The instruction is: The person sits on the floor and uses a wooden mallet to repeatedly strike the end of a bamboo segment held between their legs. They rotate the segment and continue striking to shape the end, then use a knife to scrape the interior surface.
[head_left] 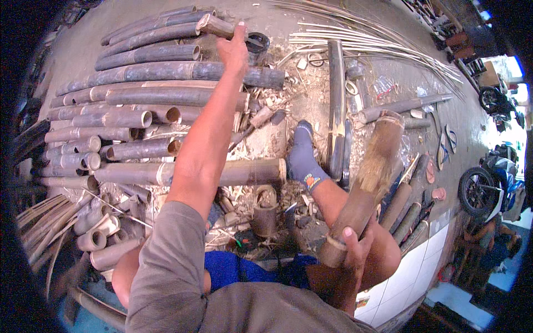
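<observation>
My left arm stretches far forward over the row of bamboo tubes. At its end my left hand (234,53) is closed round the right end of a short, pale bamboo piece (216,25); its fingers are partly hidden. A black ring-shaped object (257,42) lies just to the right of that hand. My right hand (358,248) grips the lower end of a thick brown bamboo tube (363,191), with the thumb on its side. This tube slants up and away across my right leg, and its middle has a rough, scraped patch.
Several dark bamboo tubes (139,73) lie side by side at the left. A long tube (252,172) crosses before my legs, near an upright short tube (265,213). Shavings cover the floor; thin strips (355,39) spread at the back. Sandals (442,150) and a motorbike (488,186) are at right.
</observation>
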`<state>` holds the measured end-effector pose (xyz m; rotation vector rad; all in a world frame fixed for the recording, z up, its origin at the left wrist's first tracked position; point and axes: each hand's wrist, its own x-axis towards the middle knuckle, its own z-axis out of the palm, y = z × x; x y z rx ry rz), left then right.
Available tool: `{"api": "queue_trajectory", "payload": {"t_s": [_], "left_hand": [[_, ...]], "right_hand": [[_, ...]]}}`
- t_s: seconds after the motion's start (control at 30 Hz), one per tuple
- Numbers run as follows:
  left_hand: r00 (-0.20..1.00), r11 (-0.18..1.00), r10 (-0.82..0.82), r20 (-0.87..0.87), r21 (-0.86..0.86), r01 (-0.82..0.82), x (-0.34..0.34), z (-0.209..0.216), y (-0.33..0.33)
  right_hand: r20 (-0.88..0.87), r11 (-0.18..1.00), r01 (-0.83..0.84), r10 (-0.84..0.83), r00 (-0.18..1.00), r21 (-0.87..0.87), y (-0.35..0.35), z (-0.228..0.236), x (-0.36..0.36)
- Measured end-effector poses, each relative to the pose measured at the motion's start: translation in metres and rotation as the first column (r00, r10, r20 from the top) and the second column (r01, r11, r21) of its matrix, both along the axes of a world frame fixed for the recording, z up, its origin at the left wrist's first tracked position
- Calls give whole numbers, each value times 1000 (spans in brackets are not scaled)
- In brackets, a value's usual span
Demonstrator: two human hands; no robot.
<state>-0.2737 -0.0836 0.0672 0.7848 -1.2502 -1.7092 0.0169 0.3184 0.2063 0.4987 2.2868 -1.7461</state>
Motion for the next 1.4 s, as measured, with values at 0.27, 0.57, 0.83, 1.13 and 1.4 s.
{"api": "queue_trajectory", "payload": {"t_s": [0.27,0.57,0.83,1.13,1.4], "left_hand": [[999,995,-47,-7,-86,46,-60,-70,-31],[984,1000,-5,-176,-21,2,48,-15,17],[983,902,43,-177,430,39,245,-7,114],[977,924,42,-207,381,41,309,-69,133],[975,911,-54,-218,389,137,311,-70,140]], "right_hand": [[-81,983,-137,147,986,120,25,-34,-13],[-241,967,-116,171,955,227,13,-43,0],[-140,973,-207,220,965,102,10,-53,22],[-311,911,-172,298,902,374,-2,-31,63],[-36,937,-288,300,953,197,-8,-48,92]]}}
